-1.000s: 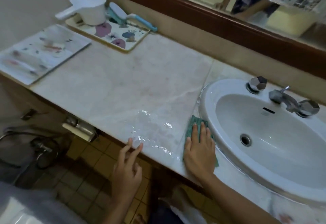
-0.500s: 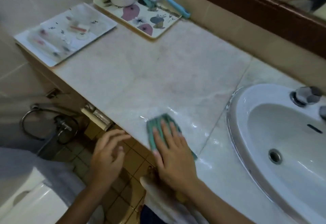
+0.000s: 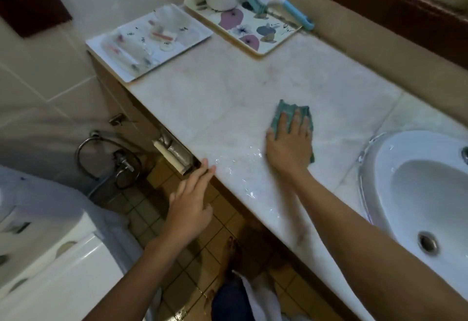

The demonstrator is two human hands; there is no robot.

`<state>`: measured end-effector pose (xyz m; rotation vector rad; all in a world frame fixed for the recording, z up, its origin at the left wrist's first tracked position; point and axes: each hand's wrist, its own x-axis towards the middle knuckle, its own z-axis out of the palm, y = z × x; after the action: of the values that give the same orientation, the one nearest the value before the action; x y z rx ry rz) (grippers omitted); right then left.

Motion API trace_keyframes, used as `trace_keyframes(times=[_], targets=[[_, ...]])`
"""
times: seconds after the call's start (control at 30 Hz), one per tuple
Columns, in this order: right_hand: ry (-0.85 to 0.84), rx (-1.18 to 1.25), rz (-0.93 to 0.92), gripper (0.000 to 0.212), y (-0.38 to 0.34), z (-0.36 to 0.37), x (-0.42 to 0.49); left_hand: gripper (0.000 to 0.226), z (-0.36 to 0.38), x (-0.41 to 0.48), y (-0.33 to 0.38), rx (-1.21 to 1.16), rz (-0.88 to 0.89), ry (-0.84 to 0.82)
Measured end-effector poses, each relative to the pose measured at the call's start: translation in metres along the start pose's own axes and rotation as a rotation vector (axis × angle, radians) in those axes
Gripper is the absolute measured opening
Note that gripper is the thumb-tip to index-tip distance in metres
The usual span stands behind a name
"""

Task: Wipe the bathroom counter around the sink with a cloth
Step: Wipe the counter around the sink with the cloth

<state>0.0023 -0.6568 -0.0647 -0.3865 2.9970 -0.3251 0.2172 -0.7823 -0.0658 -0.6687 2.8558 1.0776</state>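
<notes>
The right hand (image 3: 288, 147) lay flat on the cloth (image 3: 285, 109), fingers straight and a little spread, pressing it rather than gripping. A flat palm probably kept the whole folded pad against the tabletop (image 3: 253, 85), so each pass would clean a broad strip. The cloth sat centre right in the frame, well left of the sink (image 3: 379, 148), its teal edge showing beyond the fingertips. Water (image 3: 243, 166) glistened just below and left of that hand, near the front edge, and was likely the next patch to take up. The left hand (image 3: 190, 209) was open and held nothing, its fingertips at the front edge, seemingly for balance. The white tray (image 3: 149, 39) and floral tray (image 3: 255, 32) stood at upper centre, away from the cloth.
</notes>
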Motion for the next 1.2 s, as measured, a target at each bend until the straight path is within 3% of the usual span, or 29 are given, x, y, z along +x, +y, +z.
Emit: trace_keyframes(times=[0.13,0.2,0.3,0.4,0.5,0.57,0.63,0.73,0.83,0.9,0.97,1.07,1.13,1.2], targets=[[-0.129,-0.003,-0.468,0.059,-0.006,0.002,-0.108,0.087,0.002,-0.007,-0.009,-0.104,0.064,0.153],[-0.197,-0.006,-0.517,0.059,0.032,-0.011,-0.115,0.078,0.002,-0.008,-0.014,-0.103,0.084,0.193],[-0.077,-0.041,-0.327,0.065,0.080,-0.026,-0.054,0.057,-0.006,0.007,-0.014,-0.098,0.065,0.228],[0.025,-0.082,-0.052,0.073,0.091,-0.027,0.043,0.051,-0.017,0.037,-0.013,-0.039,-0.001,0.254],[0.021,-0.032,0.166,0.066,0.056,-0.027,0.116,0.046,-0.020,0.063,-0.018,0.040,-0.089,0.250],[0.025,-0.003,0.167,0.063,0.008,-0.016,0.131,0.045,-0.017,0.070,-0.020,0.023,-0.093,0.268],[0.032,0.045,0.017,0.062,-0.044,0.007,0.109,0.044,-0.010,0.073,-0.022,-0.057,-0.100,0.318],[-0.003,0.106,-0.354,0.062,-0.089,0.032,0.014,0.044,-0.004,0.073,-0.027,-0.043,-0.071,0.423],[-0.113,0.096,-0.631,0.061,-0.047,0.015,-0.066,0.043,-0.008,0.077,-0.028,-0.018,-0.030,0.515],[-0.148,0.051,-0.689,0.059,0.012,0.000,-0.063,0.041,-0.009,0.079,-0.026,-0.048,-0.031,0.561],[-0.053,-0.025,-0.578,0.058,0.064,-0.010,-0.018,0.040,-0.010,0.082,-0.021,-0.072,-0.027,0.588],[0.037,-0.049,-0.122,0.062,0.093,-0.024,0.087,0.038,-0.011,0.086,-0.018,-0.085,-0.044,0.632],[0.033,-0.002,0.161,0.062,0.070,-0.028,0.138,0.035,-0.011,0.088,-0.015,-0.102,-0.063,0.663],[0.031,0.049,0.257,0.062,0.021,-0.019,0.151,0.033,-0.013,0.088,-0.014,-0.122,-0.105,0.645]])
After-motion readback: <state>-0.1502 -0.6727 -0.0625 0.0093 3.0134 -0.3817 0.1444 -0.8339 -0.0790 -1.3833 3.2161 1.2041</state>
